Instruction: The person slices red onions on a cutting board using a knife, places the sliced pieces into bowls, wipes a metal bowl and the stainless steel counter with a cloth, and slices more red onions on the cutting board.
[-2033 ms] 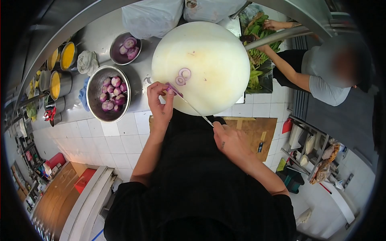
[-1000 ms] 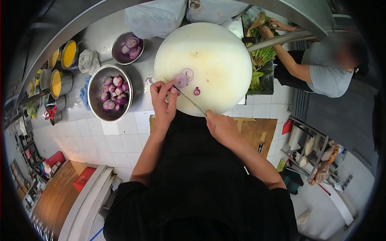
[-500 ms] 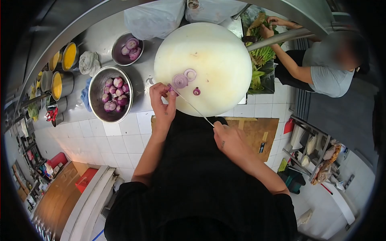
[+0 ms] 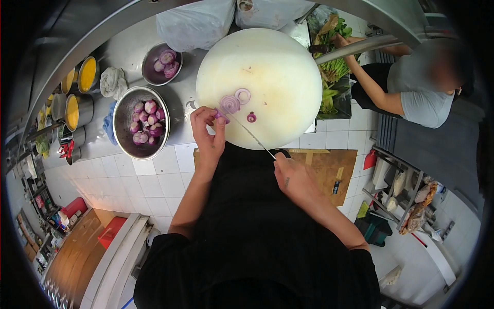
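My left hand (image 4: pixel 207 135) is closed on a red onion piece (image 4: pixel 221 115) at the lower left edge of the round white cutting board (image 4: pixel 278 72). My right hand (image 4: pixel 293 172) grips the handle of a knife (image 4: pixel 254 137), whose thin blade slants up and left across the board to the onion under my left fingers. Just beyond the blade lie onion slices (image 4: pixel 230 104) with concentric purple rings, and another slice (image 4: pixel 243 95) touches them. A small onion end (image 4: pixel 251 117) rests apart to the right.
Left of the board stand a large steel bowl of peeled red onions (image 4: pixel 140 150) and a smaller bowl with onions (image 4: pixel 145 72). White plastic bags (image 4: pixel 195 26) sit behind. Across the corner, another person (image 4: pixel 383 95) handles leafy greens (image 4: pixel 334 69) near a metal rail (image 4: pixel 355 50).
The knife blade has turned slightly, showing more of its flat side. My hands stay almost in place. The other person's hands have shifted over the greens.
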`<state>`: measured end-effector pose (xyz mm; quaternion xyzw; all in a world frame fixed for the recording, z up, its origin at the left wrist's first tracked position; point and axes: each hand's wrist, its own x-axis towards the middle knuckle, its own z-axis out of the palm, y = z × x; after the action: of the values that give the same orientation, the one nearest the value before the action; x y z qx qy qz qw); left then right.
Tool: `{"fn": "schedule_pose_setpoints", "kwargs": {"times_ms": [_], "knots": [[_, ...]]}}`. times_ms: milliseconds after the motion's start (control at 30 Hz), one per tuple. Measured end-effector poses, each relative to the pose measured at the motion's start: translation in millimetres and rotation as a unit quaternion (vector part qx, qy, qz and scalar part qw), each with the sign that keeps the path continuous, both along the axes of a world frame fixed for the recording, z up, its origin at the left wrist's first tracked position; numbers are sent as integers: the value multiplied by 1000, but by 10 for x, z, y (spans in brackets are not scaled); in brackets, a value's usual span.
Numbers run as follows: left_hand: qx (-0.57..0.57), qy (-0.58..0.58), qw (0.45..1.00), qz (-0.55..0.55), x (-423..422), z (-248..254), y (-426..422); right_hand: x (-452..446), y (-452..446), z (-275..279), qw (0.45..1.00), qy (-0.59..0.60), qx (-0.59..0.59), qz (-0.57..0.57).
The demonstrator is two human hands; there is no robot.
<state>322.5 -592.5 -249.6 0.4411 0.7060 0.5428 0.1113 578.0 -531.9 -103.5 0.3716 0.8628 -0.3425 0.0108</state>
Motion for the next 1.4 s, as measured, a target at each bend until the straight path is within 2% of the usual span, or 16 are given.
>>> {"fn": "schedule_pose_setpoints", "kwargs": {"times_ms": [133, 200, 400, 600, 1000, 1400], "knots": [[6, -34, 999, 22, 35, 59, 3, -63, 45, -29, 999, -47, -3, 21], [8, -18, 1000, -9, 1, 55, -22, -99, 63, -22, 998, -55, -6, 38], [16, -42, 999, -2, 14, 91, -22, -106, 74, -131, 998, -36, 7, 48], [24, -81, 996, 16, 35, 89, 11, -35, 40, 17, 998, -26, 22, 47], [4, -30, 1000, -4, -3, 47, -15, -29, 45, 156, 998, -54, 9, 39], [15, -58, 998, 3, 16, 38, -24, -102, 66, 184, 995, -84, -21, 45]]}}
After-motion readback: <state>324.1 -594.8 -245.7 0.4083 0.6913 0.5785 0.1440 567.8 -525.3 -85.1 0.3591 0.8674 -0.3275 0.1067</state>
